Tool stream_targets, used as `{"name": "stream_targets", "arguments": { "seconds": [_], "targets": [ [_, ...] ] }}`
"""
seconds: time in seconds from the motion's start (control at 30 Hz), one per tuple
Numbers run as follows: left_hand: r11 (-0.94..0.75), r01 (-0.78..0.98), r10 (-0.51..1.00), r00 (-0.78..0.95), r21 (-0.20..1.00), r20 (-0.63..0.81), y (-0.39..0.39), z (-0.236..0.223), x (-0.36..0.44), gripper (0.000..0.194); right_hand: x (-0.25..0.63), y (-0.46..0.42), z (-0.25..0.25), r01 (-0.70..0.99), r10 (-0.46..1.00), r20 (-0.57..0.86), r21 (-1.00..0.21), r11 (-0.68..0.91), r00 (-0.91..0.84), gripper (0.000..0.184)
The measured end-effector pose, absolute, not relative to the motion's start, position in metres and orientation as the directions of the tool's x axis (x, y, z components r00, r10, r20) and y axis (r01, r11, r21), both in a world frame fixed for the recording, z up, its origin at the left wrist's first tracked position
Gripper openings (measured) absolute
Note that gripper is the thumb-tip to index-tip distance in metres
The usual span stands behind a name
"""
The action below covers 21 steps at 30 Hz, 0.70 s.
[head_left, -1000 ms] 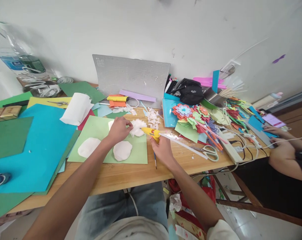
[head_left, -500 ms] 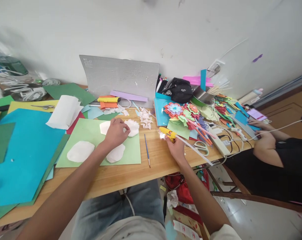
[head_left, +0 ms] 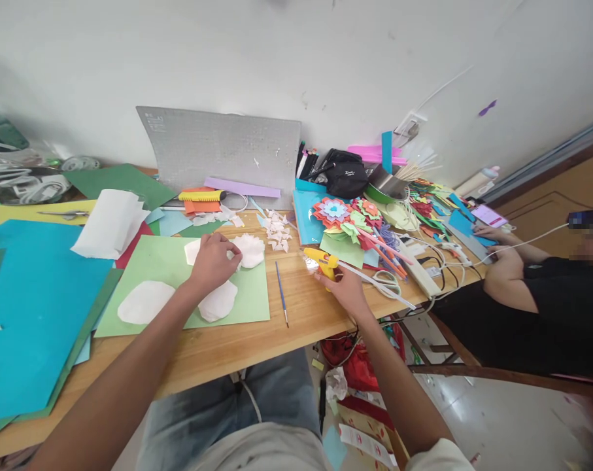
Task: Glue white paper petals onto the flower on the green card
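One glue gun (head_left: pixel 324 260) in right hand (head_left: pixel 349 292), four white papers (head_left: pixel 218 303) by left hand (head_left: pixel 214 263)

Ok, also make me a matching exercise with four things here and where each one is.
1. Yellow glue gun
2. Blue brush
3. Grey mat
4. Ruffled white piece

A. Propped against the wall
B. On the light green sheet
C. In the right hand
D. On bare wood

Pairs: 1-C, 2-D, 3-A, 4-B
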<state>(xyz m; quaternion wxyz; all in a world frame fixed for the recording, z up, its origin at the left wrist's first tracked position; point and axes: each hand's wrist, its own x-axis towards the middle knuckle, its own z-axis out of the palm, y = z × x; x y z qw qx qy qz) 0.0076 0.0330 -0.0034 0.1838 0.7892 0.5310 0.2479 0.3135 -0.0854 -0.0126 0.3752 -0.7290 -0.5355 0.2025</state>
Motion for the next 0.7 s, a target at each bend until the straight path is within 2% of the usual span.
{"name": "stream_targets", "arguments": {
  "seconds": [0.13,0.2,0.27,0.3,0.33,0.4,0.47,0.6,0.7],
  "targets": [
    [-0.367,0.759,0.930,0.304,0.538,0.205,0.033,-0.005,0.007,0.020,0.323,-0.111,-0.009,0.641,0.903,0.143,-0.748,-0.170,0.406,0.055],
    [-0.372,0.767,0.928,0.301,0.523,0.218,0.033,-0.006,0.007,0.019,0.320,-0.134,-0.006,0.670,0.841,0.248,-0.722,-0.171,0.482,0.046],
    [-0.379,0.770,0.925,0.305,0.514,0.226,0.033,-0.007,0.007,0.019,0.307,-0.156,-0.003,0.752,0.700,0.445,-0.628,-0.200,0.558,0.031],
    [-0.381,0.770,0.924,0.306,0.511,0.228,0.033,-0.007,0.007,0.019,0.297,-0.163,-0.001,0.793,0.691,0.498,-0.582,-0.181,0.524,0.026],
    [-0.382,0.771,0.924,0.306,0.510,0.229,0.033,-0.007,0.007,0.019,0.285,-0.168,0.000,0.822,0.744,0.496,-0.556,-0.123,0.447,0.023],
    [-0.381,0.770,0.924,0.304,0.512,0.231,0.033,-0.008,0.006,0.019,0.257,-0.163,0.003,0.844,0.885,0.400,-0.536,0.014,0.239,0.019],
    [-0.373,0.767,0.928,0.297,0.522,0.227,0.033,-0.008,0.006,0.019,0.231,-0.143,0.004,0.878,0.949,0.293,-0.477,0.037,0.119,0.021],
    [-0.360,0.743,0.933,0.287,0.564,0.218,0.032,-0.006,0.006,0.019,0.198,-0.093,0.006,0.969,0.984,0.109,-0.223,-0.111,0.138,0.027],
    [-0.361,0.733,0.933,0.284,0.576,0.222,0.031,-0.004,0.007,0.018,0.191,-0.075,0.006,0.986,0.989,0.012,-0.085,-0.143,0.145,0.025]
  ]
}}
